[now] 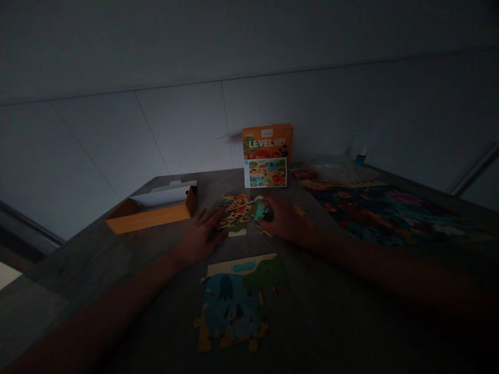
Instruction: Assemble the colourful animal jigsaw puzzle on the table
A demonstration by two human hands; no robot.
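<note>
The scene is dim. A heap of loose jigsaw pieces [238,210] lies on the grey table [331,311]. My left hand [202,235] rests flat at the heap's left edge, fingers stretched out and touching the pieces. My right hand [283,219] is at the heap's right side, fingers curled round a bluish puzzle piece [260,212]. Nearer to me lies a partly joined puzzle section [234,304] in blue and green.
An orange puzzle box lid [267,155] stands upright against the wall. An open orange box tray [154,210] sits at the left. A finished colourful puzzle [390,215] and a clear plastic bag [337,169] lie at the right.
</note>
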